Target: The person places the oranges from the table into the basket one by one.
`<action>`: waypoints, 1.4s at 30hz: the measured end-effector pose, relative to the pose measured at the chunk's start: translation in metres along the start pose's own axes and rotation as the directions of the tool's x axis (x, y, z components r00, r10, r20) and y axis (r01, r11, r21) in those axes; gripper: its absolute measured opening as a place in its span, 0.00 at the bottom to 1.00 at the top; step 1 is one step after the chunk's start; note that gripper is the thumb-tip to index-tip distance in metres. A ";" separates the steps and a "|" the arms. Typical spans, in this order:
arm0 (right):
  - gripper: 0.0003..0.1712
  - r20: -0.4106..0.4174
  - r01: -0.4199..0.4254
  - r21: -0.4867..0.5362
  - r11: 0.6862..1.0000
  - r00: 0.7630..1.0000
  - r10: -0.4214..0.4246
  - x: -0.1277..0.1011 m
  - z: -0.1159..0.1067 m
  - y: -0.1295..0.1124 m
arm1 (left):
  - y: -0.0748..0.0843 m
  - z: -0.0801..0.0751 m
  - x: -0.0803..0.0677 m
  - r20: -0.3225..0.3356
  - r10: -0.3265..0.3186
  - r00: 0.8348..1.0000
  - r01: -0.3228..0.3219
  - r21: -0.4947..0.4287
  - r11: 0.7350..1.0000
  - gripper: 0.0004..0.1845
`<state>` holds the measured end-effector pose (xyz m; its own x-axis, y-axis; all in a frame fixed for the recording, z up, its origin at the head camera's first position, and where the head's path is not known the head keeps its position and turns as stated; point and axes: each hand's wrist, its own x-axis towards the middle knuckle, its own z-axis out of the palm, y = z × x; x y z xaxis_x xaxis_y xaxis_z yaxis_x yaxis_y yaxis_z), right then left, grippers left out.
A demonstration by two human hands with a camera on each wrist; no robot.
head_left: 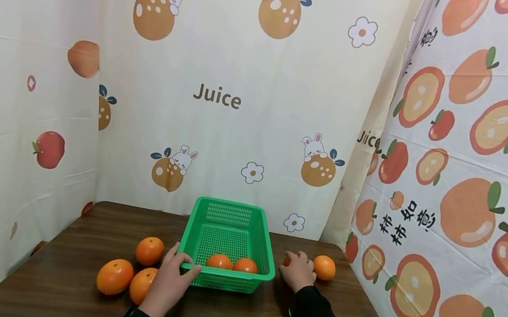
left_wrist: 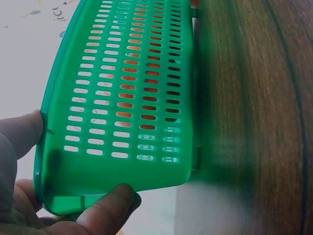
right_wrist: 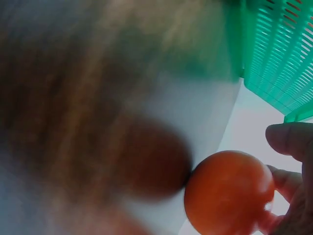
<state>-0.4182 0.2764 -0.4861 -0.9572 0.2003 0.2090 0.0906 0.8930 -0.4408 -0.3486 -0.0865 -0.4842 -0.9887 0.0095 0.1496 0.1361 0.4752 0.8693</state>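
On the table stands a green plastic basket (head_left: 268, 246) with slotted walls; two oranges (head_left: 219, 261) lie inside against its near wall. My left hand (head_left: 173, 279) grips the basket's near left corner, its thumb outside the wall in the left wrist view. To the basket's right, my right hand (head_left: 299, 271) reaches down over an orange (right_wrist: 229, 193) on the table. Fingers (right_wrist: 286, 183) touch that orange's side, while the thumb stands apart from it. The hand hides most of this orange in the head view. Another orange (head_left: 324, 268) sits just right of the hand.
Three oranges (head_left: 115, 277) are grouped on the dark wood table (head_left: 71, 263), left of the basket and close to my left hand. Printed cloth curtains (head_left: 258, 127) hang behind the table and along both sides.
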 end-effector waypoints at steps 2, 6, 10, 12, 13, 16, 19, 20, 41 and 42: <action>0.28 -0.008 0.011 -0.010 1.000 1.000 -0.011 -0.001 0.002 0.002 | 0.001 0.000 0.000 -0.001 0.003 1.000 -0.003 0.002 1.000 0.19; 0.24 -0.011 0.011 0.003 1.000 1.000 -0.011 -0.004 0.002 0.004 | 0.002 0.000 0.001 -0.007 0.009 1.000 -0.009 0.005 1.000 0.19; 0.24 0.003 0.017 -0.004 1.000 1.000 -0.017 -0.005 0.001 0.004 | 0.002 0.000 0.001 -0.005 0.010 1.000 -0.009 0.007 1.000 0.18; 0.26 0.008 0.021 -0.026 0.999 1.000 -0.021 -0.004 0.001 0.004 | 0.002 0.000 0.001 -0.004 0.009 1.000 -0.009 0.008 1.000 0.19; 0.28 0.011 0.028 -0.043 0.999 1.000 -0.028 -0.004 0.001 0.005 | 0.001 0.000 0.001 -0.002 0.008 1.000 -0.008 0.008 1.000 0.19; 0.30 0.014 0.037 -0.096 0.995 0.999 -0.036 -0.002 0.002 0.005 | 0.000 0.000 0.002 -0.001 0.008 1.000 -0.008 0.007 1.000 0.20; 0.32 0.005 0.030 -0.133 0.991 1.000 -0.030 -0.001 0.004 0.006 | -0.001 0.000 0.003 0.001 0.011 1.000 -0.011 0.009 1.000 0.20; 0.32 0.001 0.019 -0.137 0.990 1.000 -0.020 -0.001 0.004 0.006 | -0.001 0.000 0.003 0.004 0.011 1.000 -0.011 0.009 1.000 0.20; 0.39 0.003 0.049 -0.004 0.999 0.999 -0.049 -0.014 0.006 0.024 | -0.005 0.002 0.004 0.004 -0.008 1.000 0.008 -0.001 1.000 0.20; 0.39 0.002 0.053 0.006 0.999 0.999 -0.053 -0.015 0.006 0.024 | -0.005 0.002 0.004 0.004 -0.009 1.000 0.009 0.000 1.000 0.20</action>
<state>-0.4034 0.2928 -0.5047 -0.9612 0.1516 0.2304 0.0380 0.9001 -0.4340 -0.3535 -0.0867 -0.4886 -0.9901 0.0086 0.1404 0.1276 0.4751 0.8706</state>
